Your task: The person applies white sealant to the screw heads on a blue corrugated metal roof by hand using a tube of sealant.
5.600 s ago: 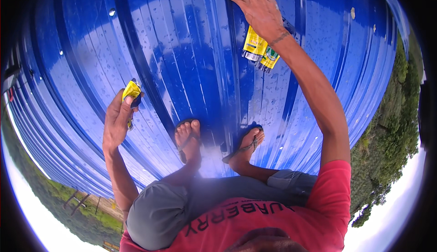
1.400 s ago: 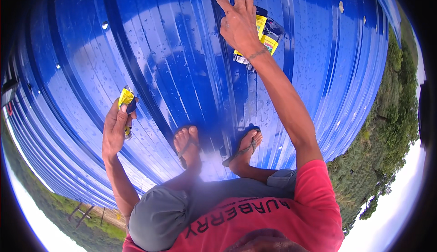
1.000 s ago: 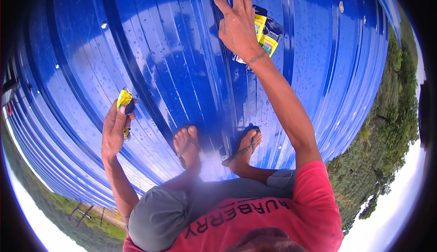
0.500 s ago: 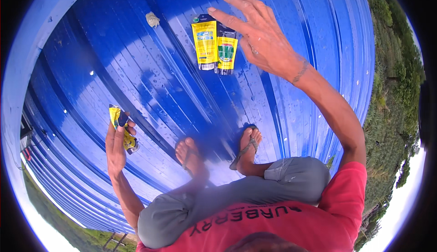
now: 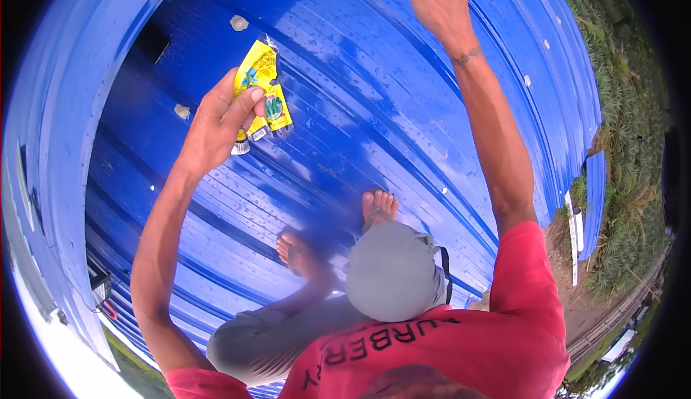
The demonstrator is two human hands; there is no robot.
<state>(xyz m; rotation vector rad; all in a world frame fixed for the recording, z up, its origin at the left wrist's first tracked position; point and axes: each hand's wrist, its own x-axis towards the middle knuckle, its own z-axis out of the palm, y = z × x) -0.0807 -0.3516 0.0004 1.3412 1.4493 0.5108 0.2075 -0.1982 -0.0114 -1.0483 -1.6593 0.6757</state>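
My left hand point(image 5: 219, 118) is closed on yellow-and-black packets point(image 5: 258, 66), the thumb pressing on top. One packet shows a green emblem and hangs below my thumb; the fingers hide how many there are. At the top edge of the view is my right hand point(image 5: 440, 6), its fingers bent and partly cut off by the picture's edge. A shiny grey smear shows between those fingers; whether it lies in the hand or on the roof I cannot make out. Grey blobs point(image 5: 239, 23) sit on the wet blue ribbed metal roof point(image 5: 317, 161).
I squat on the roof, my feet point(image 5: 379, 206) on the panels and my knee point(image 5: 396, 273) raised. Another grey blob point(image 5: 182, 111) sits to the left. A dark box with a red handle point(image 5: 104, 298) stands at lower left. Grass and plants point(image 5: 626, 154) lie beyond the right edge.
My left hand has moved up and forward; the two packets that lay on the roof are now at that hand. My right hand has reached farther forward, its fingers now bent. The view has shifted.
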